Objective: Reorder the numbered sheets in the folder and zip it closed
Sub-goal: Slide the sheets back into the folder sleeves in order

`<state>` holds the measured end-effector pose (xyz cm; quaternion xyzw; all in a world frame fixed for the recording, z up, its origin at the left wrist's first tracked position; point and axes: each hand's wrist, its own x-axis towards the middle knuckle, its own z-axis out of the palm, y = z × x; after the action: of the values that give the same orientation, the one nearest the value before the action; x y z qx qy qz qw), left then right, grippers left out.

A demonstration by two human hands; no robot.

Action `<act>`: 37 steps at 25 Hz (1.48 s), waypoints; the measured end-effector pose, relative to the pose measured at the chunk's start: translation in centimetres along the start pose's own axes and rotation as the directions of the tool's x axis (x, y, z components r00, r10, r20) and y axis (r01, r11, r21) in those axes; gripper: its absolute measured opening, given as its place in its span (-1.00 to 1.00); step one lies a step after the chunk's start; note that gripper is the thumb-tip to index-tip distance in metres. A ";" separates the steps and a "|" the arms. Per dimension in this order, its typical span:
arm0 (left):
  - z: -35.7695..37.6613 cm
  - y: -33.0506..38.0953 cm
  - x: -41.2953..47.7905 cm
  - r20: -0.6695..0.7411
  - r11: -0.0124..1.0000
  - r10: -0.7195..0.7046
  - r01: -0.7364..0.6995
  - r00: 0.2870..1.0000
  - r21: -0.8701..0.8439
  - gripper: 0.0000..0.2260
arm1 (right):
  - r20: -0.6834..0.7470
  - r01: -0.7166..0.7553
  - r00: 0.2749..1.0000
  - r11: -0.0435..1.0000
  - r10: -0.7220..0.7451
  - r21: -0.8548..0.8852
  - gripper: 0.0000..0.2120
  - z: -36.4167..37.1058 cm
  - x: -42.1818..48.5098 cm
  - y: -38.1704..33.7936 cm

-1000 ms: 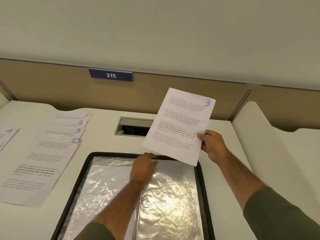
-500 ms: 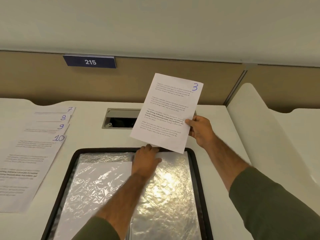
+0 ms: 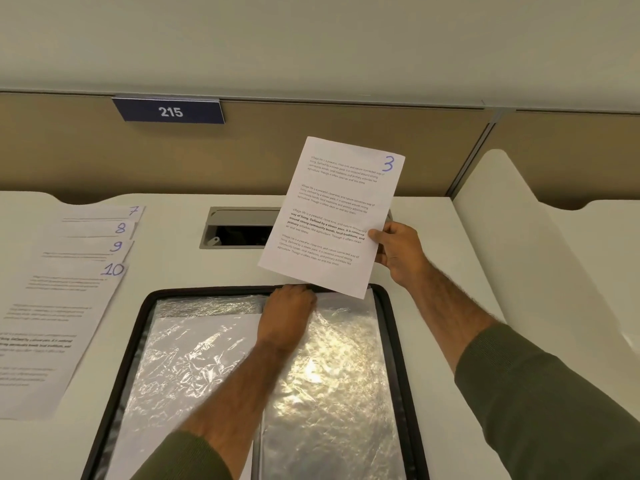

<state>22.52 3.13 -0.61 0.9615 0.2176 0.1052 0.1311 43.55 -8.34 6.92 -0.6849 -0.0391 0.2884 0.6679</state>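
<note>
sheet 3 (image 3: pixel 332 216) hangs tilted over the far rim of the folder (image 3: pixel 207 291), long axis aimed down at the right plastic pocket (image 3: pixel 332 375). right hand (image 3: pixel 398 254) pinches its side edge. left hand (image 3: pixel 287 313), nearer, curls at the pocket's top, grip unclear.

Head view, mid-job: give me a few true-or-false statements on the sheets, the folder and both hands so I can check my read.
1. The right hand holds the sheet marked 3 in the air. True.
2. The folder is zipped closed. False: it lies open, with its clear sleeves showing.
3. The left hand is lifted clear of the folder. False: it rests at the folder's far edge.
4. The fanned stack left of the folder shows 7, 8, 9 and 10. True.
5. The sign reads 512. False: it reads 215.
</note>
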 end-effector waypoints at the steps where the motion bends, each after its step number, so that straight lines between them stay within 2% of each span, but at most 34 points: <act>1: -0.1 0.1 -0.2 -0.028 1.000 -0.015 0.014 1.000 -0.018 -0.87 | -0.003 0.004 1.000 1.000 -0.004 0.003 -0.87 -0.1 0.0 0.0; 4: -0.2 0.6 -0.9 -0.117 0.995 -0.034 0.023 0.992 -0.097 -0.90 | -0.019 0.006 1.000 1.000 -0.006 0.012 -0.82 -0.4 0.3 0.3; 6: 0.0 0.8 -1.3 -0.137 0.998 0.004 -0.012 0.991 -0.057 -0.94 | -0.028 0.017 0.999 1.000 -0.016 0.023 -0.81 -0.3 0.3 0.3; 8: 0.3 0.4 -1.4 -0.105 1.000 0.024 -0.025 0.994 -0.011 -0.90 | -0.045 0.035 0.998 0.999 -0.033 0.040 -0.85 -0.1 0.4 0.2; 11: 0.5 0.1 -1.9 -0.065 0.999 0.004 -0.007 0.998 -0.035 -0.80 | -0.059 0.065 0.996 0.996 -0.062 0.053 -0.94 0.7 0.7 0.0; 17: 0.0 0.2 -2.3 -0.013 0.996 -0.062 0.061 0.998 -0.071 -0.85 | -0.058 0.098 0.994 0.993 -0.094 0.072 -0.92 2.7 0.9 0.2; 21: 0.4 0.3 -2.0 0.016 0.991 -0.067 0.068 0.998 -0.117 -0.95 | -0.068 0.092 0.994 0.993 -0.088 0.072 -0.90 3.2 1.0 0.3; 30: -0.5 0.8 -0.5 -0.084 0.998 0.007 -0.013 0.996 -0.069 -0.90 | -0.075 0.118 0.990 0.993 -0.117 0.016 -0.86 3.6 1.4 0.3; 37: -1.1 0.5 -0.2 -0.129 0.991 0.015 -0.031 0.992 -0.127 -0.91 | -0.105 0.108 0.988 0.993 -0.112 -0.042 -0.89 2.8 1.5 1.8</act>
<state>22.31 2.83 0.56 0.9447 0.2072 0.1820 0.1774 42.97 -5.42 4.93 -0.7082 -0.0462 0.2133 0.6714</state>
